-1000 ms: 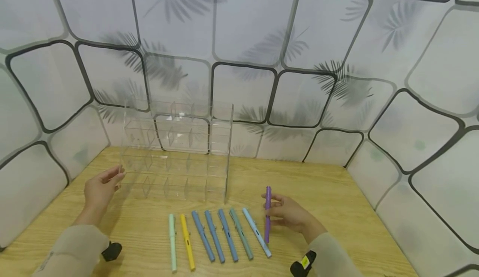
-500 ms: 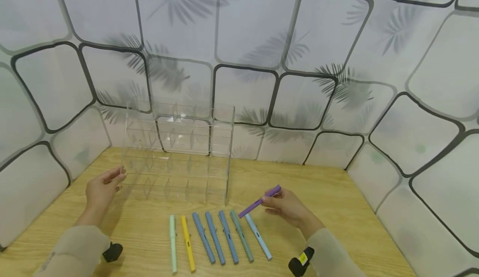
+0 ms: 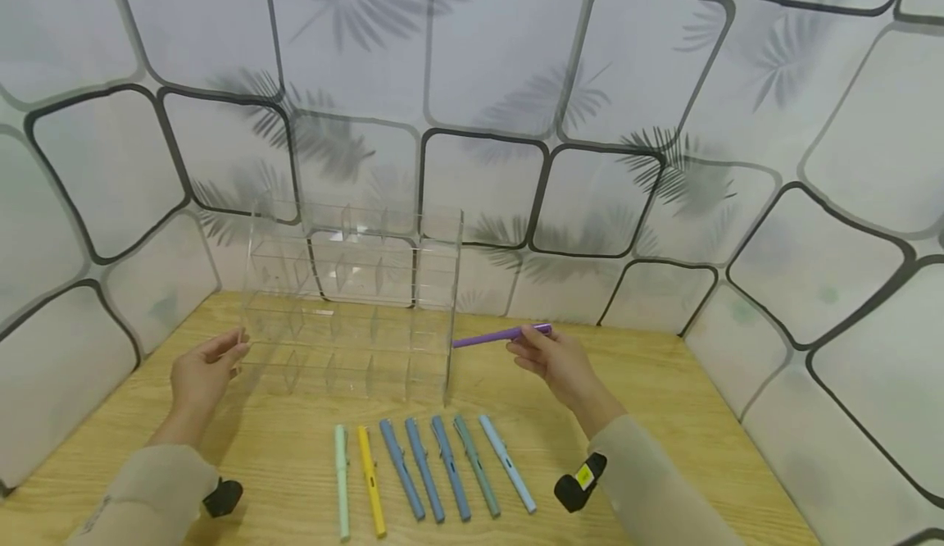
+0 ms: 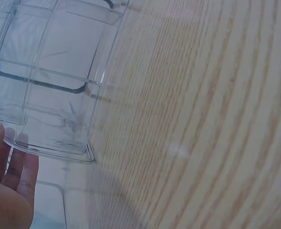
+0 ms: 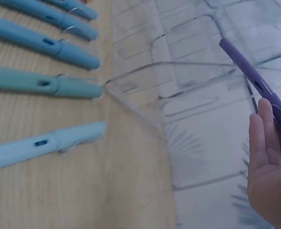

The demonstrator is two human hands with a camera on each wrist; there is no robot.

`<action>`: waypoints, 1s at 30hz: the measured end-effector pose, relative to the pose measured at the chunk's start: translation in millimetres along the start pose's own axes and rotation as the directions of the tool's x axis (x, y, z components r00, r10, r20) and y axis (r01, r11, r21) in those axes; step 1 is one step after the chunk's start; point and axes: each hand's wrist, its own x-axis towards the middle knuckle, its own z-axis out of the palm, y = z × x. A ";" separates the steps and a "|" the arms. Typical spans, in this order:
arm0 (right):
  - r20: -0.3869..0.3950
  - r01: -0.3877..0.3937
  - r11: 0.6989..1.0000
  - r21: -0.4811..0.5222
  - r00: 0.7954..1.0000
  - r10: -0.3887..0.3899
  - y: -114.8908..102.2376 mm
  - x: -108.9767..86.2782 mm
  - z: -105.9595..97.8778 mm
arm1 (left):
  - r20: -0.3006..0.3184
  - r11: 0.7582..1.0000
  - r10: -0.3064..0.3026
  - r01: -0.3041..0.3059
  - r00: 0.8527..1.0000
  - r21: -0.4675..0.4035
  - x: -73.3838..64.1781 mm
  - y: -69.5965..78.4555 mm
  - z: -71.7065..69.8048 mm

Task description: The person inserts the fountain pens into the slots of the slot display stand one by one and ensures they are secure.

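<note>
My right hand holds a purple pen by its clip end, nearly level. The pen's far tip overlaps the right side panel of a clear tiered display rack in the head view. In the right wrist view the purple pen slants up past the fingers. On the other side, my left hand pinches the front edge of the rack's left side panel; its fingers show behind the clear plastic in the left wrist view. Small dividers split the rack's tiers into compartments.
A row of capped pens lies on the wooden table before the rack: mint green, yellow, several blue ones, grey-green, and light blue at the right. A patterned wall covering surrounds the table.
The purple pen, upright in my right hand at first, has tipped over leftward to nearly level and risen toward the rack's right side. My left hand keeps its hold on the rack.
</note>
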 end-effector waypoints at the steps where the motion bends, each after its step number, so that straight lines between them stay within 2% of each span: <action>1: 0.001 0.011 1.000 0.011 1.000 -0.011 -3.8 1.8 2.9 | 0.003 1.000 -0.004 0.003 1.000 0.005 -0.1 -0.1 0.0; 8: 0.001 0.070 0.997 0.018 0.998 -0.070 -26.7 13.6 26.5 | 0.015 0.999 -0.021 0.021 1.000 0.046 -2.3 -1.1 -1.6; 14: -0.048 0.101 0.993 0.057 0.994 -0.099 -41.2 22.9 49.6 | 0.002 0.998 -0.023 0.022 1.000 0.060 -1.8 0.0 -0.2; 18: -0.076 0.114 0.991 0.070 0.991 -0.108 -46.1 30.4 65.3 | -0.003 0.999 -0.029 0.029 1.000 0.031 -0.9 0.4 0.3; 23: -0.105 0.140 0.988 0.064 0.986 -0.133 -49.2 39.6 82.7 | -0.001 0.999 -0.028 0.028 1.000 0.035 -1.2 1.1 0.5; 30: -0.111 0.161 0.985 0.068 0.982 -0.153 -53.6 50.2 102.9 | -0.002 0.998 -0.046 0.046 0.999 0.035 -0.4 2.2 2.2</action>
